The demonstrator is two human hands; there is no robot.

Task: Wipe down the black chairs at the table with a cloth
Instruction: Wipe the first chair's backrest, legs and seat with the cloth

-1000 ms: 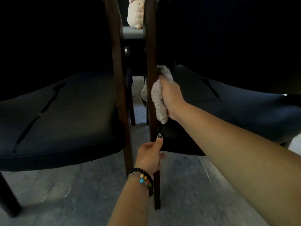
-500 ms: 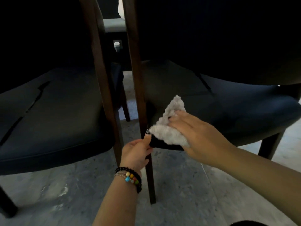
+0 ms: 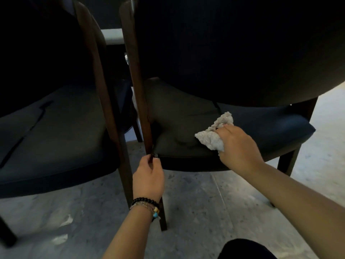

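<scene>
Head view. Right hand: grip grasping a pale grey fluffy cloth, pressed on the dark padded seat of the black upholstered chair, placed for wiping. Left hand: grip closed round that chair's dark brown wooden rear post, apparently to steady it. Second black chair: just beside, left. Floor: grey speckled stone. Worktop edge: pale, dim, glimpsed between chair backs.
</scene>
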